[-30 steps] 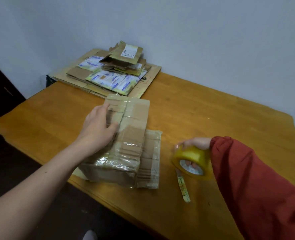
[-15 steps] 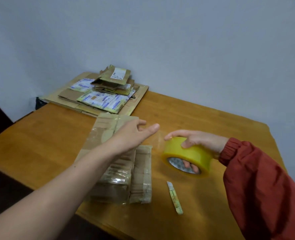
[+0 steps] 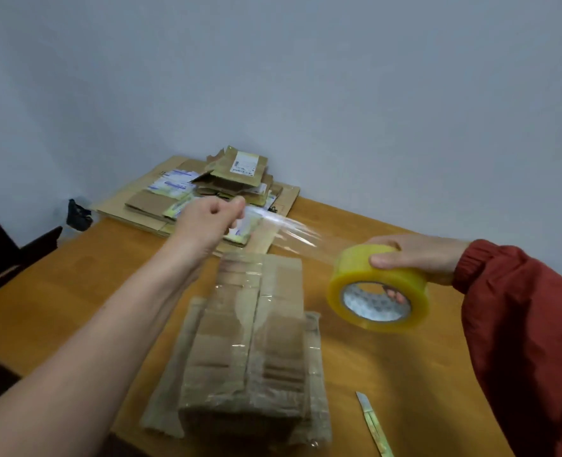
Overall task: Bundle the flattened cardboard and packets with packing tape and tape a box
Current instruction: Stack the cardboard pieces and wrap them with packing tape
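Observation:
A bundle of flattened cardboard (image 3: pixel 250 354), wrapped in clear tape, lies on the wooden table (image 3: pixel 388 364) in front of me. My right hand (image 3: pixel 414 257) grips a yellow roll of packing tape (image 3: pixel 377 288) held in the air to the right of the bundle. My left hand (image 3: pixel 207 222) pinches the free end of the tape and holds it up over the far end of the bundle. A clear strip of tape (image 3: pixel 283 230) stretches between the two hands.
A pile of flattened cardboard and printed packets (image 3: pixel 207 192) lies at the table's far corner by the wall. A small utility knife (image 3: pixel 373 423) lies on the table to the right of the bundle. A dark object (image 3: pixel 78 215) sits past the far left edge.
My left hand left the bundle, reached to the roll, took the tape end and pulled it out to the left. My right hand lifted the roll off the table.

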